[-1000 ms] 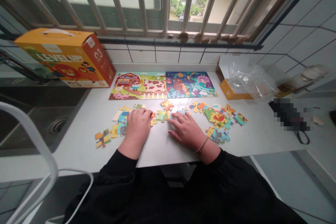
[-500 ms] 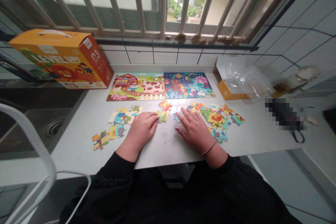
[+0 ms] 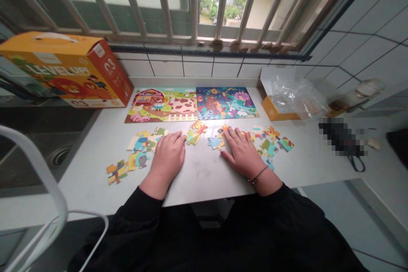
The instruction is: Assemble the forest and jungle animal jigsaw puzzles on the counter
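Several puzzle pieces [image 3: 216, 143] lie between the hands [image 3: 168, 155] [image 3: 243, 154].

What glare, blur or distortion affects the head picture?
Head view: pale glare on the counter below the puzzle boards, glints on the plastic wrap; head view: window bars splay outward; head view: details on puzzle pieces look soft, and blocky pixels mask a dark object.

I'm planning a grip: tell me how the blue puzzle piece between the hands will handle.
The blue puzzle piece is probably stiff, since it lies flat without curling. It would likely slide when pushed, given the glossy counter.
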